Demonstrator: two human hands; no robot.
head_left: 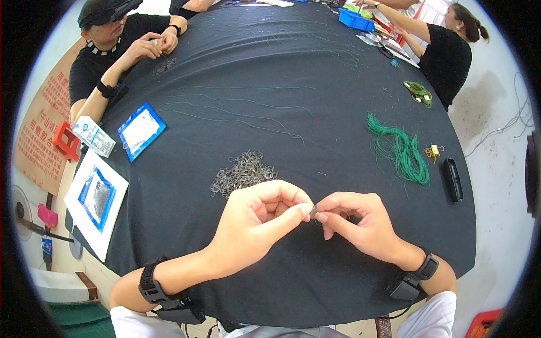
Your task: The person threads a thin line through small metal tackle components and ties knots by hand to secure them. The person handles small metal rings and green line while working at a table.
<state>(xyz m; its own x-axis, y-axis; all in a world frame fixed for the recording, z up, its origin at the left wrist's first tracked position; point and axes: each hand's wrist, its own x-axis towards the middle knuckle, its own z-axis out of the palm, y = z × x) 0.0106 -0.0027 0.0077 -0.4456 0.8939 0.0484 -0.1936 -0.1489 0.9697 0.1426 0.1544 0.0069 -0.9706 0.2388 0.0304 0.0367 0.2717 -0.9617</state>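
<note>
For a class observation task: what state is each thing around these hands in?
Left hand: pinching a tiny grey piece
Right hand: pinching the same piece
Metal hooks: loosely heaped
Green threads: loosely bundled
Single threads: laid apart
Olive cord: coiled
Yellow clip: loose
Black case: lying flat
Blue-edged packet: lying flat
Black cloth: spread, wrinkled

Beneath the left hand (256, 222) and right hand (360, 224), we record matt, lightly creased black cloth (332, 281). Beyond the left hand: a heap of small grey hooks (245, 170), metallic in sheen. Beyond the right, we note fine, fibrous green threads (407, 153) and an oblong black case (452, 179), smooth, glossy, apparently plastic.
</note>
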